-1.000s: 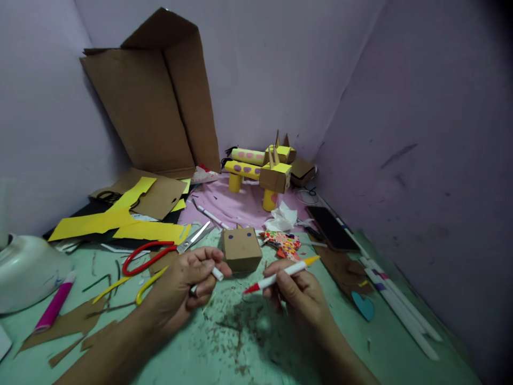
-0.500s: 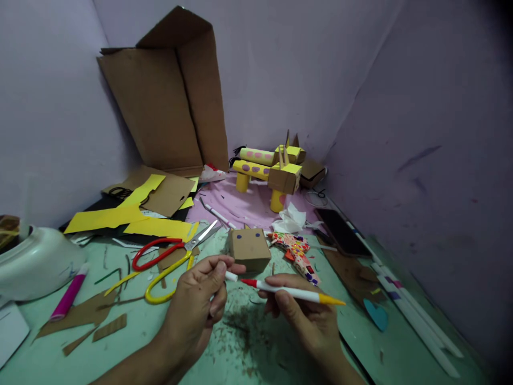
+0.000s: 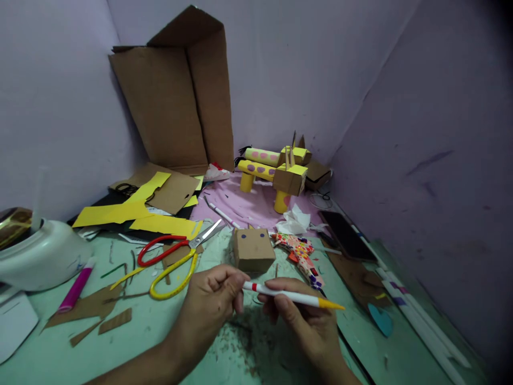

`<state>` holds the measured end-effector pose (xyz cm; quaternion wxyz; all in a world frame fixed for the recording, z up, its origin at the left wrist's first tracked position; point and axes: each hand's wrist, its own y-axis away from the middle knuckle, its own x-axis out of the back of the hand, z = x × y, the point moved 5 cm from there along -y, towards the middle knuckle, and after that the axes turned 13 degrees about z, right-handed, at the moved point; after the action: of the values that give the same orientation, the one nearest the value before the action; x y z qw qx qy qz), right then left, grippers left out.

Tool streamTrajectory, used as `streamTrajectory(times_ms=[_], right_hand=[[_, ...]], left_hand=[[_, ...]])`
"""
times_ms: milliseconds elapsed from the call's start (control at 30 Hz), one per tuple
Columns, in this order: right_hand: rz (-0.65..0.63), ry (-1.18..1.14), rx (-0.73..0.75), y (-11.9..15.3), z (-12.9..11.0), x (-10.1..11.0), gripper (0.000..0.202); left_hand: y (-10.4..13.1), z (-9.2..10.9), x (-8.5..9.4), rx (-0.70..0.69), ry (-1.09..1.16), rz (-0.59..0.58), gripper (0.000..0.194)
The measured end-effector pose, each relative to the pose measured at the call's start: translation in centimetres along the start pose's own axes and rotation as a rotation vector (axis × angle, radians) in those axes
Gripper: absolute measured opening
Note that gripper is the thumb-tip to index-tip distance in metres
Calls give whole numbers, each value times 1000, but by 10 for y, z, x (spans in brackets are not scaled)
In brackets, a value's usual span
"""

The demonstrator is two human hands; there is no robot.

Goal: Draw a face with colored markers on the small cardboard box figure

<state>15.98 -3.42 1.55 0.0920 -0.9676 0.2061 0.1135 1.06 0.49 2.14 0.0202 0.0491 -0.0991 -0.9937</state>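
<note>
A white marker (image 3: pixel 292 297) with a yellow pointed end lies in the closed fingers of my right hand (image 3: pixel 306 321). That yellow end points right. My left hand (image 3: pixel 216 299) pinches a small white cap (image 3: pixel 247 285) at the marker's other end, where a red band still shows between cap and barrel. Just beyond both hands a small cardboard box (image 3: pixel 254 252) with two dark blue dots stands on the green table. Scissors (image 3: pixel 185 252) with one red and one yellow handle lie spread beside my left hand.
Yellow paper strips (image 3: pixel 112 214) and cardboard scraps (image 3: pixel 115 322) lie left, near a magenta tube (image 3: pixel 76 286) and white pot (image 3: pixel 48 256). Two yellow spotted tube animals (image 3: pixel 289 181) stand behind. Patterned fabric (image 3: pixel 300 254), a phone (image 3: pixel 347 235) and white sticks (image 3: pixel 425 321) are right.
My left hand has brought the cap onto the marker's red tip; before, a gap separated them. The whole view has shifted slightly, with things appearing further right.
</note>
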Motion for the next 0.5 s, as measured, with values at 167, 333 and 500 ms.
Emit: streamTrajectory(times_ms=[167,333,500], right_hand=[[31,-168,-238,3,9,-4,31],[32,-199,-257,7,12,-7,29],[6,-157,-49,-15,1,8,30]], left_hand=[[6,-2,0,-116,-36,-22,36],[13,-9,0,-240,-49,-4,40],[-8,9,9,-198,-60,1,41]])
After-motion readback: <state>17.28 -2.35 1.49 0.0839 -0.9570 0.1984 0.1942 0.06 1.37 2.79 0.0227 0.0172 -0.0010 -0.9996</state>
